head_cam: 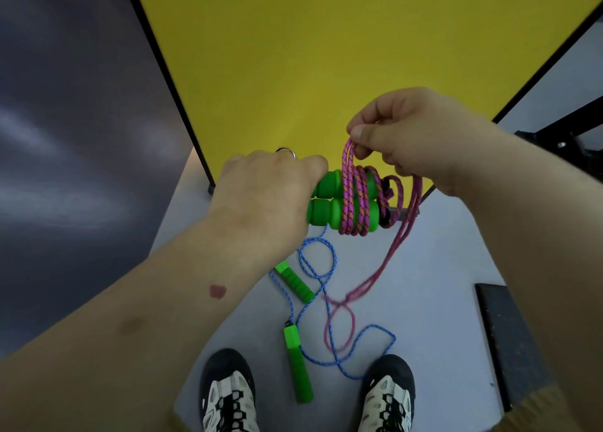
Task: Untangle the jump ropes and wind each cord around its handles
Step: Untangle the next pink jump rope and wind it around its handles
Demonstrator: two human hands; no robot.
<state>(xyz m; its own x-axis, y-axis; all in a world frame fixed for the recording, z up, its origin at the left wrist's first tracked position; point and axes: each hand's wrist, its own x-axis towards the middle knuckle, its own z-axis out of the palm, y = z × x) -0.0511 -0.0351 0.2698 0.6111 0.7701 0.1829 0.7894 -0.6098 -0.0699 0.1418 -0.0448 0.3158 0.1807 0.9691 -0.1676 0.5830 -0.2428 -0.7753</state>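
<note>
My left hand (264,196) grips two green handles (328,203) held side by side in the air. Several turns of pink cord (350,200) wrap around them. My right hand (414,141) pinches a loop of that pink cord just above the handles. The loose pink tail (375,278) hangs down to the floor, blurred. On the floor below lies the second rope: a blue cord (318,268) in loose loops with two green ribbed handles (295,283) (298,366), the pink tail crossing over it.
A yellow panel (326,56) with a black frame stands ahead. The floor (424,268) is pale grey. My two shoes (228,395) (388,395) stand at the bottom edge. A dark flat strip (509,340) lies at the right, a black metal frame (561,141) beyond it.
</note>
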